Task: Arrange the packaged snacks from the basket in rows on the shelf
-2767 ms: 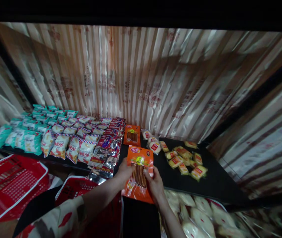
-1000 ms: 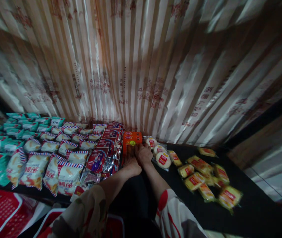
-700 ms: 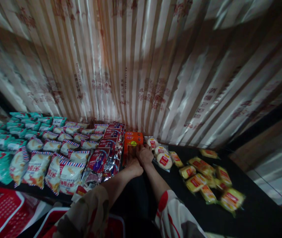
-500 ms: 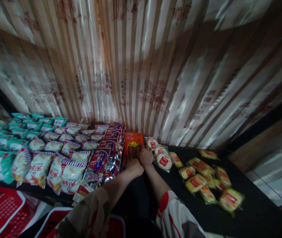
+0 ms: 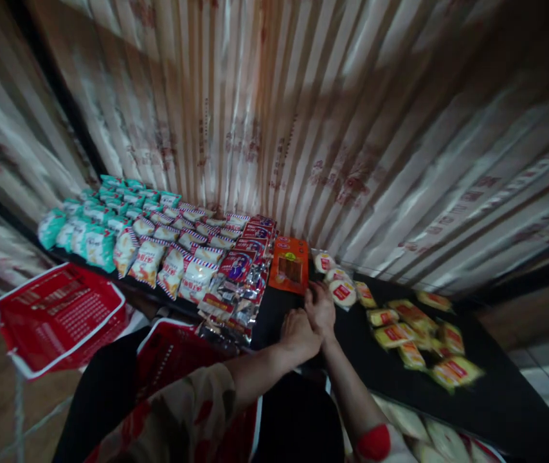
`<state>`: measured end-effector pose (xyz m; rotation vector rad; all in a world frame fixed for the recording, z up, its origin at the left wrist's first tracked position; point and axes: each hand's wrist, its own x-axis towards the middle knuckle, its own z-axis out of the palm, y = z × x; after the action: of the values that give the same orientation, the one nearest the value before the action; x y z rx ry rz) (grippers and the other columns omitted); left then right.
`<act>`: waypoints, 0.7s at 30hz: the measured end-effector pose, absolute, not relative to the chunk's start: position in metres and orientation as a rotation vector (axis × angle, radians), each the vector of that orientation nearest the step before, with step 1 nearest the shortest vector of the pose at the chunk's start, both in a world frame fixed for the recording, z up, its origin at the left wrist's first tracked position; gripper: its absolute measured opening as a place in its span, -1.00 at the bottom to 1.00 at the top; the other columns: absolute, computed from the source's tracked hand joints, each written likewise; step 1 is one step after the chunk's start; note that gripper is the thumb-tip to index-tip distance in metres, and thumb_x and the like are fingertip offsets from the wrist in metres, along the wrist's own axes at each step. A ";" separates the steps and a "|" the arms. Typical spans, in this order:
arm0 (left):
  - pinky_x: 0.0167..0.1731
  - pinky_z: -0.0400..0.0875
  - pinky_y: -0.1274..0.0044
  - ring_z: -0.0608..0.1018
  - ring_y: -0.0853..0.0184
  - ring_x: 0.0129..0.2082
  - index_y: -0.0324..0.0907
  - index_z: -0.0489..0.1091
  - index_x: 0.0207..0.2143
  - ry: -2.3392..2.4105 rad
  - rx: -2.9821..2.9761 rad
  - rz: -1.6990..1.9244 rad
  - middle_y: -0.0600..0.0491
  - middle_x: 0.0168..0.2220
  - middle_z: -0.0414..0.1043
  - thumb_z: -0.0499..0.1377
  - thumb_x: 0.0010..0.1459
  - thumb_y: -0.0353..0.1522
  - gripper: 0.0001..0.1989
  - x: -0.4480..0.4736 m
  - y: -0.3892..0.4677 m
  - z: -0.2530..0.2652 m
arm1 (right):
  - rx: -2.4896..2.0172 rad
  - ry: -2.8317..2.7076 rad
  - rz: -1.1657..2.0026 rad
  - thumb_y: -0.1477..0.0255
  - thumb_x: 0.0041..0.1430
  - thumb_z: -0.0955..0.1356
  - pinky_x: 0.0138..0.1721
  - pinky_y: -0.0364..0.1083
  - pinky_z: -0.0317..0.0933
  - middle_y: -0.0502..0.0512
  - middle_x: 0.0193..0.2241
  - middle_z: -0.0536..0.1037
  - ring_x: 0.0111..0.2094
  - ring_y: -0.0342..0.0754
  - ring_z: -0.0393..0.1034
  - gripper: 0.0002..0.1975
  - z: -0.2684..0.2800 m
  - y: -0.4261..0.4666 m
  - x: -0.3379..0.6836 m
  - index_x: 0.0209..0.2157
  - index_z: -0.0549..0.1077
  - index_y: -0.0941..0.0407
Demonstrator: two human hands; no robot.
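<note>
An orange packet [image 5: 290, 265] with brown pieces pictured on its front lies flat on the black table. My left hand [image 5: 299, 333] is just in front of it, fingers curled in, whatever they hold hidden. Against it, my right hand [image 5: 321, 312] has its fingers bent down close to the packet's lower right corner. I cannot make out anything in that hand. Dark red and silver packets [image 5: 238, 263] overlap in a row left of the orange one. Round white cakes in clear wrap [image 5: 342, 292] lie to its right.
White snack bags [image 5: 197, 280] and teal bags [image 5: 98, 247] fill the left. Yellow wrapped cakes [image 5: 395, 335] are scattered right on the black table [image 5: 491, 411]. Red baskets [image 5: 62, 315] stand below the front edge. A printed pleated sheet [image 5: 236, 109] hangs behind.
Both hands have drawn back off the orange packet toward me, leaving its front uncovered. My view has shifted left, so more of the baskets and floor shows.
</note>
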<state>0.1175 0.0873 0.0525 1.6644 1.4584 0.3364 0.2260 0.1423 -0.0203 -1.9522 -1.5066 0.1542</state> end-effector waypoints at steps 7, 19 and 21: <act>-0.22 0.37 0.49 0.52 0.29 -0.25 -0.14 0.27 -0.16 1.252 1.583 0.383 0.06 -0.24 0.49 0.11 0.09 -0.22 -0.72 0.057 -0.002 0.004 | -1.802 -1.501 0.245 0.28 0.12 0.14 0.03 0.07 0.20 0.28 -0.01 0.38 0.03 0.06 0.27 -0.60 -0.050 0.045 0.181 -0.13 0.43 0.15; -0.38 0.29 0.63 0.45 0.42 -0.39 -0.18 0.34 -0.36 1.207 1.608 0.194 0.14 -0.41 0.45 0.13 0.13 -0.20 -0.78 -0.055 -0.072 -0.074 | -1.852 -2.131 0.868 0.52 0.20 0.13 0.02 -0.11 0.20 0.15 -0.06 0.48 -0.03 -0.05 0.36 -0.64 -0.074 -0.041 0.079 -0.09 0.46 0.10; -0.31 0.31 0.60 0.47 0.39 -0.33 -0.17 0.37 -0.34 1.274 1.638 0.046 0.10 -0.36 0.47 0.01 0.23 -0.27 -0.78 -0.070 -0.067 -0.087 | -1.880 -2.341 1.028 0.52 0.19 0.18 -0.01 -0.14 0.20 0.17 -0.07 0.51 -0.04 -0.04 0.39 -0.66 -0.084 -0.033 0.067 -0.06 0.45 0.13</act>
<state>-0.0704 -0.0665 -0.0867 1.6380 1.2744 0.0459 0.0667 -0.0332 -0.0836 -1.8800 -2.3410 1.0276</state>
